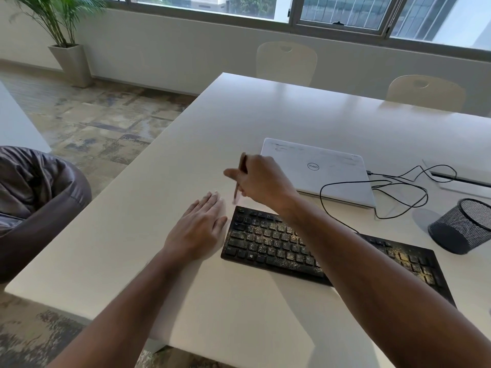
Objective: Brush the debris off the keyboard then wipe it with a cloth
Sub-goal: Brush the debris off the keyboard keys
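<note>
A black keyboard (268, 245) lies on the white table (186, 160), its keys strewn with yellowish crumbs. My right forearm crosses over its middle and hides part of it. My right hand (263, 179) hovers above the keyboard's far left corner, shut on a thin brush (237, 193) whose blurred tip points down just beyond that corner. My left hand (199, 227) rests flat on the table, fingers together, just left of the keyboard and holding nothing. No cloth is in view.
A closed white laptop (318, 171) lies behind the keyboard, with a black cable (398, 187) looping to its right. A black mesh pen cup (462, 227) lies tipped at the right. Two chairs (287, 62) stand beyond the table. A beanbag (34, 197) sits at the left.
</note>
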The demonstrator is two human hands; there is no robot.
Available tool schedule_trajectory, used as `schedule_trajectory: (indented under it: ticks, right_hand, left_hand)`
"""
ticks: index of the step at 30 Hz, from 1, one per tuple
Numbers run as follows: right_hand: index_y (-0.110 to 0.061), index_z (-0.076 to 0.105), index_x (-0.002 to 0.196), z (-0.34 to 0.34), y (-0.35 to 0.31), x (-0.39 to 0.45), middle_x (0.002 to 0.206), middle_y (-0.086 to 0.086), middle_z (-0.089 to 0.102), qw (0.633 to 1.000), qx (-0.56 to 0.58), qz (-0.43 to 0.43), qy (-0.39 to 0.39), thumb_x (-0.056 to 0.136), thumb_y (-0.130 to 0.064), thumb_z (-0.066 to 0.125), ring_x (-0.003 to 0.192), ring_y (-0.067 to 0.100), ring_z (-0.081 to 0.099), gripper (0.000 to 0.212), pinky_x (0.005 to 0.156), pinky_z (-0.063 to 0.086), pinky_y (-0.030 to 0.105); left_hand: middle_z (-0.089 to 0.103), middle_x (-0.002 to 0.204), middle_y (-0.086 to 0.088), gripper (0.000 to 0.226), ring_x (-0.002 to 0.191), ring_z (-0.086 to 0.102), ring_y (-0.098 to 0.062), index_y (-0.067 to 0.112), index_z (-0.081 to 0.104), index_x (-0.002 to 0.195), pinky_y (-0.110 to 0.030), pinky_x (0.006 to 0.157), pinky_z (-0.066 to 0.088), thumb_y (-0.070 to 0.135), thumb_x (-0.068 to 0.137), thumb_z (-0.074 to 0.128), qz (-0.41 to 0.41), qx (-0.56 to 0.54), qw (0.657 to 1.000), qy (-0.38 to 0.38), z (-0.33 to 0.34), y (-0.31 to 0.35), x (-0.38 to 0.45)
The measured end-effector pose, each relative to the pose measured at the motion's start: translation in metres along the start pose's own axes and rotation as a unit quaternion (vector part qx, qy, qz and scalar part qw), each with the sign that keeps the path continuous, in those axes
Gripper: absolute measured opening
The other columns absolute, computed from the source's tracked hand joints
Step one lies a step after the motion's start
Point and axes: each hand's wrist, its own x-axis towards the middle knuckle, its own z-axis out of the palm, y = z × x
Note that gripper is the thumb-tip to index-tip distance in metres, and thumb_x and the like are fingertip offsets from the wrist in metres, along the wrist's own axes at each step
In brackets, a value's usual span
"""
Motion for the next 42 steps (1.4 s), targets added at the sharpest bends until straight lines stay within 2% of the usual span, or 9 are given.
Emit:
schedule_trajectory:
  ticks: [4,8,13,17,20,25,32,37,42]
  right_hand:
    - [-0.009,0.068,0.087,0.003,0.004,-0.003,0.076,0.008,0.076,0.999,-0.014,0.000,-0.033,0.100,-0.041,0.070,0.071,0.024,0.074,0.035,0.081,0.062,0.044]
    - [-0.003,0.071,0.085,0.002,0.001,-0.005,0.071,0.010,0.077,0.992,0.065,0.022,-0.101,0.101,-0.037,0.071,0.062,0.023,0.077,0.038,0.076,0.067,0.041]
    - [-0.007,0.069,0.087,-0.002,0.006,0.001,0.076,0.009,0.075,1.000,-0.003,0.009,-0.016,0.100,-0.042,0.070,0.073,0.027,0.073,0.037,0.082,0.060,0.045]
    - [-0.007,0.069,0.085,0.002,0.006,-0.003,0.075,0.009,0.076,0.998,-0.011,0.007,-0.055,0.100,-0.041,0.070,0.070,0.026,0.075,0.037,0.083,0.062,0.044]
    - [-0.002,0.073,0.083,-0.002,0.003,-0.003,0.069,0.009,0.077,0.992,0.054,0.033,-0.108,0.101,-0.037,0.070,0.062,0.022,0.077,0.040,0.077,0.067,0.038]
    - [-0.008,0.069,0.086,0.000,0.009,0.001,0.074,0.008,0.076,0.999,0.023,0.017,-0.018,0.099,-0.040,0.071,0.070,0.027,0.075,0.035,0.081,0.063,0.047]
    - [-0.003,0.074,0.082,0.002,-0.001,-0.008,0.069,0.007,0.077,0.992,0.047,0.011,-0.115,0.101,-0.038,0.070,0.061,0.021,0.077,0.040,0.078,0.066,0.039]
    - [-0.006,0.070,0.088,0.001,0.005,-0.006,0.077,0.009,0.076,0.999,0.014,0.000,-0.031,0.100,-0.040,0.070,0.071,0.026,0.075,0.036,0.083,0.062,0.046]
    - [-0.001,0.074,0.088,-0.002,0.000,-0.010,0.074,0.009,0.079,0.986,0.063,0.022,-0.153,0.103,-0.036,0.067,0.065,0.022,0.078,0.039,0.070,0.067,0.033]
  left_hand:
    - [0.019,0.169,0.002,0.060,0.155,0.005,-0.006,0.016,0.025,0.160,-0.030,0.127,0.006,0.040,0.106,0.032,-0.001,0.004,1.000,0.003,0.002,-0.001,0.001]
    - [0.017,0.169,0.001,0.060,0.156,0.005,-0.007,0.015,0.023,0.161,-0.028,0.126,0.004,0.038,0.106,0.032,-0.006,0.003,1.000,0.001,0.001,0.001,0.001]
    - [0.016,0.169,0.003,0.062,0.155,0.003,-0.005,0.017,0.023,0.161,-0.031,0.127,0.006,0.042,0.105,0.028,-0.003,0.003,1.000,-0.003,0.002,-0.002,0.000]
    - [0.017,0.169,0.003,0.066,0.155,0.003,-0.005,0.017,0.025,0.161,-0.030,0.127,0.006,0.046,0.101,0.023,-0.006,0.008,1.000,-0.003,0.001,0.000,0.000]
    - [0.016,0.169,0.002,0.061,0.155,0.003,-0.005,0.017,0.023,0.161,-0.030,0.127,0.005,0.041,0.106,0.030,-0.004,0.008,1.000,-0.004,0.001,-0.001,0.000]
    - [0.015,0.169,0.003,0.063,0.155,0.002,-0.004,0.018,0.023,0.161,-0.031,0.127,0.006,0.044,0.104,0.027,-0.003,0.005,1.000,-0.004,0.002,-0.002,0.002]
    - [0.017,0.169,0.001,0.061,0.155,0.004,-0.006,0.016,0.023,0.161,-0.031,0.127,0.006,0.040,0.106,0.030,-0.004,0.007,1.000,-0.002,0.003,-0.003,0.001]
    - [0.017,0.169,0.002,0.059,0.155,0.004,-0.005,0.016,0.025,0.161,-0.029,0.126,0.005,0.040,0.107,0.033,0.000,0.001,1.000,0.006,0.003,-0.002,0.001]
    - [0.019,0.168,0.000,0.060,0.155,0.006,-0.007,0.014,0.025,0.160,-0.028,0.126,0.004,0.039,0.106,0.031,0.001,0.005,1.000,0.005,0.001,-0.001,0.001]
